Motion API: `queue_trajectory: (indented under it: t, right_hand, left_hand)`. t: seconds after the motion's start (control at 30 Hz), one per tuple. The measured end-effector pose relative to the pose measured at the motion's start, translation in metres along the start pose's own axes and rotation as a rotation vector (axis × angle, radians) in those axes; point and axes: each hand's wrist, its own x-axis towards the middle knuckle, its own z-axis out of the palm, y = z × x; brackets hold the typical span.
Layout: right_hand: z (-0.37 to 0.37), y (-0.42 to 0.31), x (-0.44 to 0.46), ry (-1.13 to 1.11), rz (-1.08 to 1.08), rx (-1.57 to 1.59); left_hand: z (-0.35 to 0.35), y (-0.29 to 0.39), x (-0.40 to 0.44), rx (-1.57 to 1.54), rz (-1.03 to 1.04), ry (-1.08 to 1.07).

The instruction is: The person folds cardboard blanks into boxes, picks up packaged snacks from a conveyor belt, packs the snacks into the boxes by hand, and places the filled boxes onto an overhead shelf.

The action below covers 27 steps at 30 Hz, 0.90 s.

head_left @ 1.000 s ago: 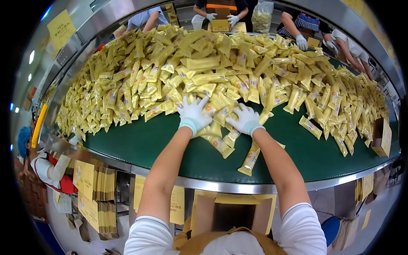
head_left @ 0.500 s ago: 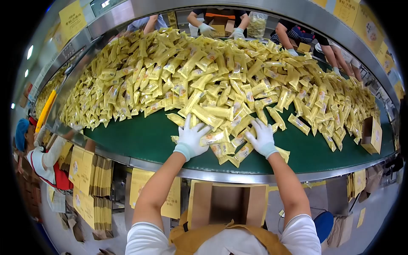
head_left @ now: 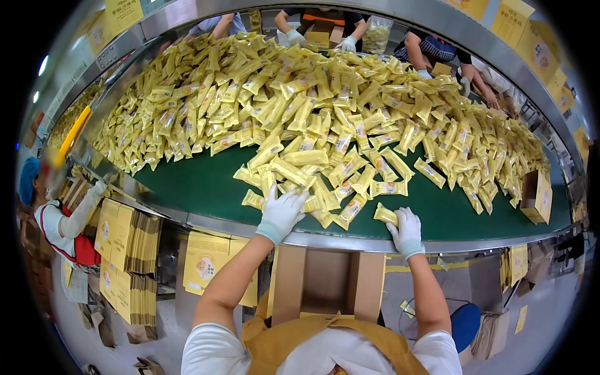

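Observation:
Yellow wrapped packets point(head_left: 300, 94) lie in a long heap on the green table surface point(head_left: 187, 187). Near its front edge, my left hand point(head_left: 281, 214), in a white glove, rests against the near packets with its fingers apart; whether it grips one is not clear. To the right my gloved right hand point(head_left: 406, 232) is at the table edge, its fingertips at the end of a single packet point(head_left: 385, 214). Between the hands several loose packets point(head_left: 352, 210) spread toward the edge. An open cardboard box point(head_left: 328, 281) stands below the edge in front of my body.
Across the table, people with gloved hands point(head_left: 348, 44) work beside boxes. A small open carton point(head_left: 536, 197) stands on the table's right end. Stacked flat cartons point(head_left: 128, 262) are at the lower left, near a person in a blue cap point(head_left: 28, 180). A blue stool point(head_left: 464, 325) is lower right.
Packets between my hands have come away from the heap toward the near edge. Both hands have drawn back, and my right hand has shifted right, away from the group.

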Motion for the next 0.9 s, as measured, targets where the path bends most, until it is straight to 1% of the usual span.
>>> queue_trajectory:
  t: [0.03,0.07,0.1,0.13,0.2,0.27,0.3,0.4,0.43,0.47,0.5,0.57,0.6,0.67,0.7,0.77,0.83,0.9]
  right_hand:
    - [-0.011,-0.009,0.001,-0.028,0.018,-0.009]
    - [-0.025,-0.011,0.004,-0.117,0.03,0.005]
    - [-0.038,-0.014,0.008,-0.208,0.042,0.02]
    - [-0.048,-0.016,0.011,-0.299,0.056,0.038]
    - [-0.071,-0.034,0.02,-0.191,0.01,0.201]
    - [-0.075,-0.043,0.038,-0.112,-0.129,0.258]
    - [-0.085,-0.058,0.05,-0.143,-0.162,0.354]
    - [-0.055,-0.08,0.085,-0.297,-0.369,0.419]
    - [-0.036,-0.083,0.092,-0.295,-0.47,0.359]
    - [-0.019,-0.085,0.097,-0.291,-0.57,0.297]
    - [-0.014,-0.091,0.099,-0.27,-0.616,0.196]
    - [-0.015,-0.089,0.1,-0.298,-0.66,0.121]
    - [-0.017,-0.089,0.1,-0.314,-0.682,0.081]
    - [-0.023,-0.091,0.084,-0.317,-0.562,-0.019]
    - [-0.024,-0.09,0.074,-0.316,-0.499,-0.07]
    - [-0.025,-0.082,0.059,-0.312,-0.393,-0.1]
    - [-0.03,-0.075,0.047,-0.331,-0.272,-0.112]
    - [-0.03,-0.061,0.037,-0.339,-0.213,-0.061]
  left_hand:
    - [-0.012,0.003,0.003,-0.044,-0.037,-0.093]
    - [-0.023,0.006,0.005,-0.09,-0.075,-0.186]
    - [-0.043,0.008,0.004,-0.167,-0.111,-0.142]
    - [-0.057,0.003,0.002,-0.151,-0.12,-0.145]
    - [-0.078,-0.018,-0.004,-0.115,-0.144,-0.154]
    - [-0.096,-0.043,-0.009,-0.098,-0.139,-0.246]
    - [-0.1,-0.051,-0.01,-0.078,-0.131,-0.298]
    - [-0.08,-0.067,-0.016,-0.03,-0.085,-0.373]
    - [-0.067,-0.071,-0.02,-0.12,-0.015,-0.241]
    - [-0.054,-0.074,-0.024,-0.178,0.015,-0.199]
    - [-0.053,-0.068,-0.024,-0.158,-0.001,-0.235]
    - [-0.045,-0.061,-0.024,-0.086,-0.03,-0.28]
    - [-0.045,-0.06,-0.021,-0.064,-0.061,-0.337]
    - [-0.045,-0.059,-0.014,-0.023,-0.12,-0.449]
    - [-0.048,-0.058,-0.012,-0.007,-0.136,-0.466]
    - [-0.055,-0.055,-0.01,0.026,-0.163,-0.506]
    - [-0.053,-0.059,-0.016,-0.007,-0.208,-0.512]
    - [-0.048,-0.063,-0.024,-0.029,-0.261,-0.528]
